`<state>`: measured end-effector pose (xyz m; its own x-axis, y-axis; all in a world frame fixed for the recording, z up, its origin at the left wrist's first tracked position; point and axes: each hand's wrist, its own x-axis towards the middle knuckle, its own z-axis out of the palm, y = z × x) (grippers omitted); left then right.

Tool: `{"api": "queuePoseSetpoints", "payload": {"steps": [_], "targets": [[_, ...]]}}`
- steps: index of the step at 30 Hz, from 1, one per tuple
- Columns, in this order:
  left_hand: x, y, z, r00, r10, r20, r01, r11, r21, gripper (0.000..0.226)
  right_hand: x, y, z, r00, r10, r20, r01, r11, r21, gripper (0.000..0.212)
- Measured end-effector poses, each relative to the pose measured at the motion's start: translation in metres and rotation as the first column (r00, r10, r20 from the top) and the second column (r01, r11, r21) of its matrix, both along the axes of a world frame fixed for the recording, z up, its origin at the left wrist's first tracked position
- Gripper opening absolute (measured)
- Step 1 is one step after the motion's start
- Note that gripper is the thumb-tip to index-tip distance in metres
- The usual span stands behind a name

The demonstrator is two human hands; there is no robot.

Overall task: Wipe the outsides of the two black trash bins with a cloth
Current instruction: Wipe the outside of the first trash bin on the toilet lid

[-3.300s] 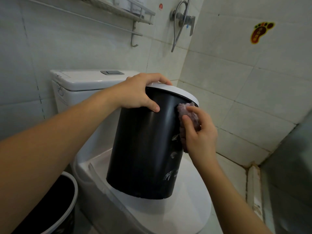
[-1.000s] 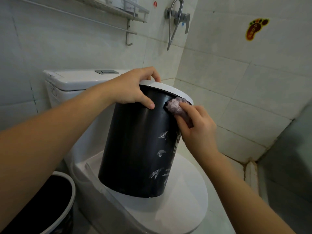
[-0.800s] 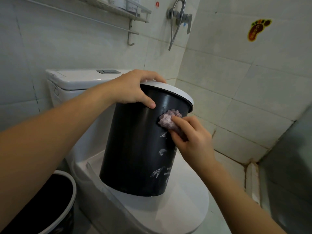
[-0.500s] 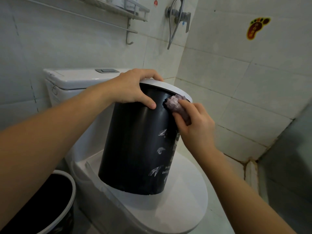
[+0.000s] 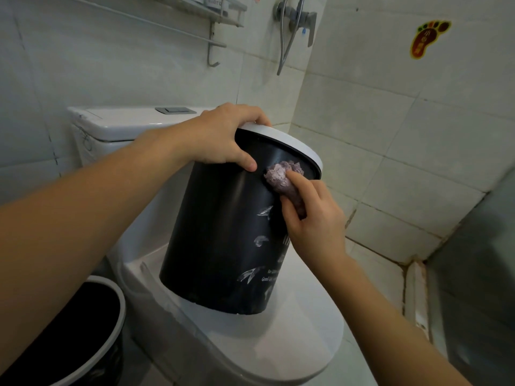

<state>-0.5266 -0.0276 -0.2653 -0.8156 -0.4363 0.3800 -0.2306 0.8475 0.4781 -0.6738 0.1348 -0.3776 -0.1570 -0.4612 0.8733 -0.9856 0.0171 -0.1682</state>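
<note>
A black trash bin (image 5: pixel 223 235) with a white rim and pale leaf prints stands tilted on the closed toilet lid (image 5: pixel 292 346). My left hand (image 5: pixel 223 135) grips its rim at the top, thumb on the outer wall. My right hand (image 5: pixel 312 218) holds a crumpled purple cloth (image 5: pixel 282 175) and presses it against the bin's upper wall, just under the rim. A second black bin (image 5: pixel 92 330) with a white rim stands on the floor at the lower left, partly hidden by my left arm.
The white toilet cistern (image 5: pixel 117 123) sits behind the bin. A metal shelf with rail (image 5: pixel 211 15) and a shower valve with hose (image 5: pixel 295 18) hang on the tiled wall. A foot-shaped sticker (image 5: pixel 427 37) marks the right wall. A grey panel (image 5: pixel 479 260) stands at right.
My right hand keeps rubbing the cloth up and down the bin's upper wall; it now sits slightly lower and further left than half a second ago. My left hand keeps its grip on the rim.
</note>
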Motion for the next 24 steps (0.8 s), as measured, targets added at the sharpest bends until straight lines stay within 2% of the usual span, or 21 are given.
{"api": "queuePoseSetpoints", "payload": {"steps": [6,14,20,24], "targets": [[0.0,-0.003,-0.002,1.0,0.015,0.014,-0.015,0.999,0.043,0.064,-0.001,0.011,-0.008,0.985,0.097,-0.142,-0.08,0.99,0.116,0.036],[-0.005,-0.001,-0.001,1.0,0.011,0.029,-0.012,0.999,0.043,0.066,-0.006,-0.008,0.024,1.0,-0.01,0.024,0.008,0.998,0.069,0.036],[-0.002,-0.007,-0.004,1.0,0.02,0.014,-0.022,0.996,0.082,0.074,-0.002,0.015,-0.014,0.968,0.159,-0.195,-0.124,0.976,0.179,0.037],[-0.002,-0.01,-0.004,0.999,0.035,0.019,-0.037,0.995,0.088,0.068,-0.007,0.015,-0.013,0.964,0.167,-0.206,-0.128,0.973,0.191,0.035]]}}
